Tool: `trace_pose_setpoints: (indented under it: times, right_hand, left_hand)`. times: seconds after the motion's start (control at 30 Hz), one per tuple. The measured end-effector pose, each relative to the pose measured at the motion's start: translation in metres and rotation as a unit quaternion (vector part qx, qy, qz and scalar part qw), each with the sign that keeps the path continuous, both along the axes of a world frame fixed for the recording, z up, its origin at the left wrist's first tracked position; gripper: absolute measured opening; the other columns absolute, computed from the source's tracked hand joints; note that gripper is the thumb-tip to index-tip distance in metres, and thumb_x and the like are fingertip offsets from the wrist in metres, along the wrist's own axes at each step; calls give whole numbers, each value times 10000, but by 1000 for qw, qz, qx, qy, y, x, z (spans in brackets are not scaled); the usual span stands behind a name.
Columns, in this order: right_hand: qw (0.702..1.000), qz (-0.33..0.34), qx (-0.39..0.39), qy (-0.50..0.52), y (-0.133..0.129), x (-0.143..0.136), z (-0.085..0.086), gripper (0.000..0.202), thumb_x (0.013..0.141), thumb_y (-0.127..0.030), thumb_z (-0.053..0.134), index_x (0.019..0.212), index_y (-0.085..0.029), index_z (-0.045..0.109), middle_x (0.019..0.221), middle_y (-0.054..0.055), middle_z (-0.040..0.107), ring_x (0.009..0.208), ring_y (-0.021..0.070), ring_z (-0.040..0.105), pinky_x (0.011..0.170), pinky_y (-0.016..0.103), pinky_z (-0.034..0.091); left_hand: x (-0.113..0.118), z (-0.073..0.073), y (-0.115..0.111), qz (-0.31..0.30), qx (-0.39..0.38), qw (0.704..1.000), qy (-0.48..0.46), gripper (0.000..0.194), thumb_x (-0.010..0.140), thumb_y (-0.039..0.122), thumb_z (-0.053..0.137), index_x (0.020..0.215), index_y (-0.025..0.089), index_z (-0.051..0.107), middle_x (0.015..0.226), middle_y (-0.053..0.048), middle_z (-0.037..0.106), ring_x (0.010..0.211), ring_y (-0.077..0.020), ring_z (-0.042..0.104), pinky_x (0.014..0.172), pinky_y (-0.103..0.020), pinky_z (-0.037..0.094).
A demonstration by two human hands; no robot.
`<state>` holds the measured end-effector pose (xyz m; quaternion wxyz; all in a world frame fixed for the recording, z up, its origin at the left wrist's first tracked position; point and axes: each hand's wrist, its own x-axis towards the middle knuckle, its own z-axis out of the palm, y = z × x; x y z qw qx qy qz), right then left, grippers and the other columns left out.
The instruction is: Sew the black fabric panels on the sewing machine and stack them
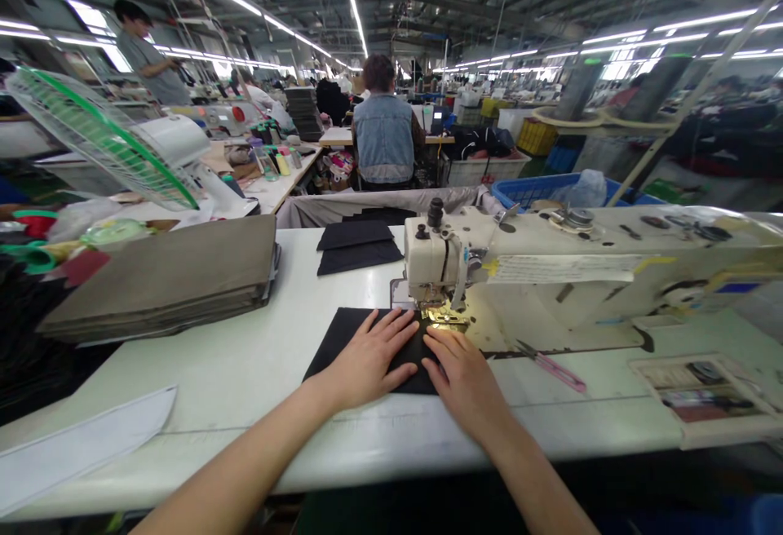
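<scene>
A black fabric panel (336, 345) lies on the sewing table, its right side at the needle area of a cream sewing machine (440, 262). My left hand (373, 357) rests flat on the panel with fingers spread. Near the panel's right edge, close to the lit presser foot (446, 317), my right hand (462, 372) presses down with its fingers stretched out. Behind the panel, several black fabric pieces (358, 248) lie in a loose pile. Pink-handled snips (554, 368) lie to the right of my right hand.
A stack of grey-brown fabric panels (165, 274) sits at the left, with a white fan (177, 139) behind it. A white curved template (91, 441) lies front left. A tray of small tools (703, 396) is at the right. A seated person (384, 131) works ahead.
</scene>
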<state>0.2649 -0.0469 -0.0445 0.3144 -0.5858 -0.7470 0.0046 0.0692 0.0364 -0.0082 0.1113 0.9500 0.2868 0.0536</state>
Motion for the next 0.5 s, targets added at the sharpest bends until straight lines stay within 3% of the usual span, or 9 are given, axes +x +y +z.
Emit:
trace_pose_setpoints:
  times: [0.17,0.3,0.4,0.5]
  right_hand:
    - [1000,15,17,-19,-18,2,-1,308,925,-151,568,1220,-133,657,1245,128,688,1167,277,615,1017,488,529]
    - [998,44,29,-33,-44,6,-3,291,974,-187,524,1233,-133,646,1245,111,699,1152,264,624,1018,465,519]
    - [997,56,33,-36,-49,9,-3,292,988,-197,516,1250,-162,639,1246,86,703,1146,261,622,1039,476,489]
    - [998,45,35,-34,-38,10,-1,269,983,-194,534,1221,-194,659,1219,70,712,1102,262,626,1034,499,471]
  left_hand:
    - [-3,2,-13,-10,5,1000,-2,549,1011,396,489,1525,228,394,1620,-97,317,1511,-310,248,1196,-603,223]
    - [-11,4,-39,-103,-12,994,-30,454,1013,210,459,1462,267,488,1553,-55,454,1482,-261,331,1206,-532,272]
    - [-16,3,-45,-117,-14,992,-53,452,1015,252,487,1467,247,485,1530,-70,484,1472,-263,353,1208,-521,281]
    - [-15,-1,-34,-99,-10,994,-47,427,1022,294,489,1446,252,514,1528,-73,487,1458,-276,378,1193,-543,297]
